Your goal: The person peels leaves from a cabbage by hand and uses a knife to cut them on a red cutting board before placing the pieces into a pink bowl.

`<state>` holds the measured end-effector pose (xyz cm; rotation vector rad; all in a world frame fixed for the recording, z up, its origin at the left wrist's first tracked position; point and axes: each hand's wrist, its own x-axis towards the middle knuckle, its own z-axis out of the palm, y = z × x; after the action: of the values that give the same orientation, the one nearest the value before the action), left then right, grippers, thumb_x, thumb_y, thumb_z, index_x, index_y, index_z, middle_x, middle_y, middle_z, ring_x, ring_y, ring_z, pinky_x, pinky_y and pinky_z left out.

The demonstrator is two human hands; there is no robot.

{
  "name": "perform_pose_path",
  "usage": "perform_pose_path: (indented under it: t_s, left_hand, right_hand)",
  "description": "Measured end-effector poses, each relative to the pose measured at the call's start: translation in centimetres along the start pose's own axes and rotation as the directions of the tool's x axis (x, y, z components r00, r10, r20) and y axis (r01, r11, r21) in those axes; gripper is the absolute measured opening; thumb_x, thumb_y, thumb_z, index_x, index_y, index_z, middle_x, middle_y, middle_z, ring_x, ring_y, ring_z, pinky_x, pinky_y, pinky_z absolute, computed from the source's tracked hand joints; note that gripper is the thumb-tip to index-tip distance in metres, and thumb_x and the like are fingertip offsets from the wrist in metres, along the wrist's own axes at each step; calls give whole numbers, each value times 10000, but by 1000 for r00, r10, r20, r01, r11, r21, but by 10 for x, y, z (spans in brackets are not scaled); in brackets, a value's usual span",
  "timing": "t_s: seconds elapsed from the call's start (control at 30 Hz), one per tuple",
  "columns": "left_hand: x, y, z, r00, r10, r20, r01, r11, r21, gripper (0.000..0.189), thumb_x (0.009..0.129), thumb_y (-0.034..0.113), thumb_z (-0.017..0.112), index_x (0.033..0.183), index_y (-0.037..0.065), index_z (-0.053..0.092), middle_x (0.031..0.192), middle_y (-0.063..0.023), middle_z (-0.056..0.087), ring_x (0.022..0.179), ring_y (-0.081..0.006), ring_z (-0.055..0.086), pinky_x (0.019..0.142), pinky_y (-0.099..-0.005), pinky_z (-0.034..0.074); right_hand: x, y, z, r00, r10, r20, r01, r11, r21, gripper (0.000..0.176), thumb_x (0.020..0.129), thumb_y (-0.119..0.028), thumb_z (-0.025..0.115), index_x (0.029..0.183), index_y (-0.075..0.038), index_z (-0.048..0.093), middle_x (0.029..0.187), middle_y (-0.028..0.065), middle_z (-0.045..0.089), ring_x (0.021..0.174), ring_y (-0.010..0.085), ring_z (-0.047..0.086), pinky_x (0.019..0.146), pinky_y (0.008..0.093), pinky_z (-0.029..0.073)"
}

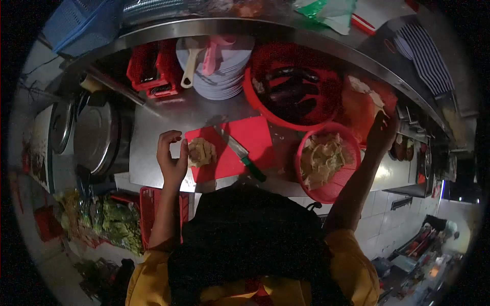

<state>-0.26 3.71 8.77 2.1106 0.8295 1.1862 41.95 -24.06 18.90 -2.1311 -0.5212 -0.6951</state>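
Observation:
My left hand [173, 157] is beside the left edge of a red cutting board [258, 136], fingers loosely curled and thumb apart. Close to its thumb, a pale, lumpy piece of food [202, 152] lies on the board. A knife [239, 149] with a green handle rests across the board, the handle over the near edge. My right hand [382, 131] reaches to an orange-red container [354, 109] holding pale food pieces; its fingers are dark and partly hidden, and I cannot tell whether they grip anything. Nearer me, a red basket [331, 193] holds pale, wrinkled pieces.
A large red basin [265, 115] with dark contents stands behind the board. Stacked plates [219, 89] carry utensils with a cream and a pink handle. A metal shelf [255, 25] overhangs the back. Large lidded pots [94, 135] are at left, bagged greens [115, 219] below.

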Motion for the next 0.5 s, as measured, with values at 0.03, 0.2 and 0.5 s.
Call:
perform_pose_path:
  t_s: [0.03, 0.2, 0.5]
  left_hand:
    - [-6, -6, -4, 997, -74, 25, 74, 997, 16, 223, 864, -6, 688, 1068, 13, 602, 1059, -128, 628, 947, -245, 610, 839, -346, 499]
    - [-27, -17, 1, 978, -179, 104, 164, 977, 138, 201, 856, 39, 696, 1045, 27, 631, 1021, -125, 645, 955, -287, 625, 856, -379, 500]
    - [-42, -6, 15, 938, 1, 346, -125, 933, 338, 266, 802, 96, 739, 1047, 62, 643, 1056, -110, 641, 977, -318, 586, 839, -434, 453]
  right_hand:
    - [-26, -28, -4, 986, 8, 166, -38, 984, 176, 237, 969, -183, 607, 1148, -32, 646, 1051, 78, 643, 872, 197, 631, 817, 350, 498]
    - [-181, -66, 23, 89, -188, 978, 135, 975, 175, 402, 971, -299, 619, 1305, -83, 557, 1276, 159, 599, 1176, 283, 585, 984, 469, 461]
    - [-312, 40, 42, 580, -286, 763, 354, 932, 80, 245, 874, -36, 483, 1095, -11, 583, 1070, 217, 593, 1020, 396, 582, 871, 485, 476]
